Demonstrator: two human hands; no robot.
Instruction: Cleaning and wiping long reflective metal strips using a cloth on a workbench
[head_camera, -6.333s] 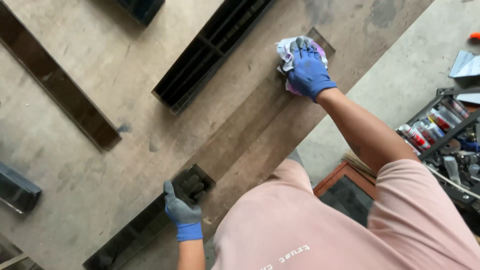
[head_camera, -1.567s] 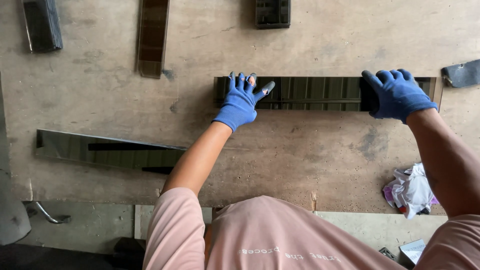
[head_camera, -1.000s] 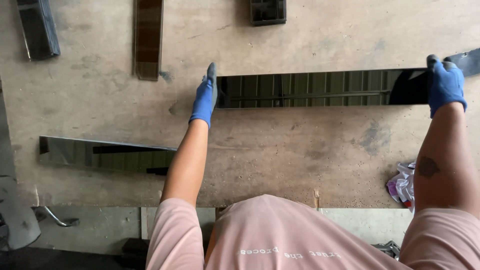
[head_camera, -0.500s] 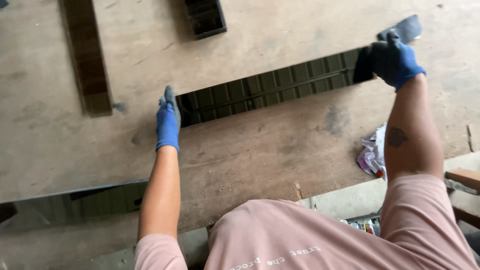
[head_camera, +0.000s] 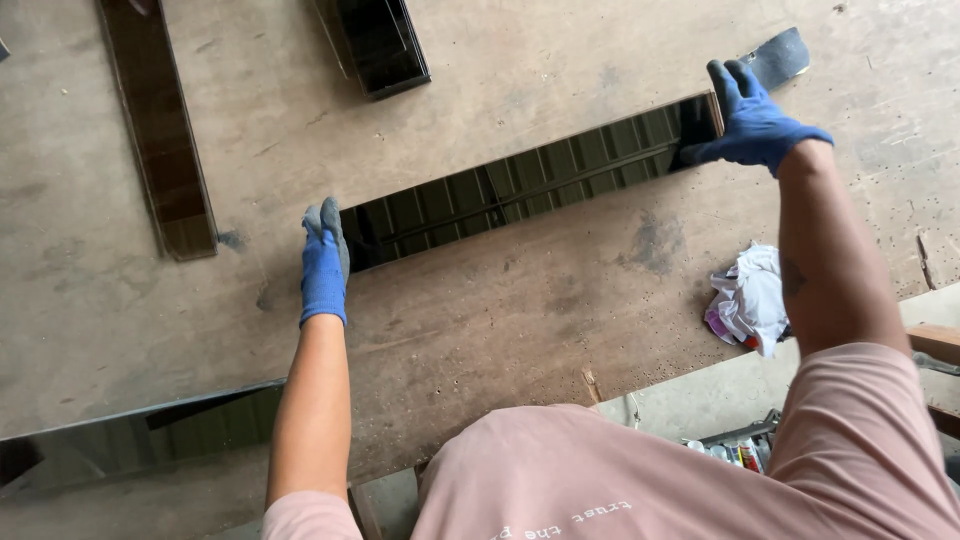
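A wide brown plywood worktable (head_camera: 520, 320), scuffed and stained, fills the view from above. Across its middle lies a long narrow strip of dark mirrored glass (head_camera: 520, 190), slanting up toward the right. The left hand (head_camera: 324, 262), in a blue and grey work glove, presses flat and edge-on against the strip's left end. The right hand (head_camera: 752, 122), in a blue glove, grips the strip's right end with fingers curled over its edge. Far left of the strip lies a second dark glass strip (head_camera: 160, 140), upright in the view; above the strip sits a shorter dark glass piece (head_camera: 378, 42). Below the strip's right end rests a crumpled white rag (head_camera: 750, 300).
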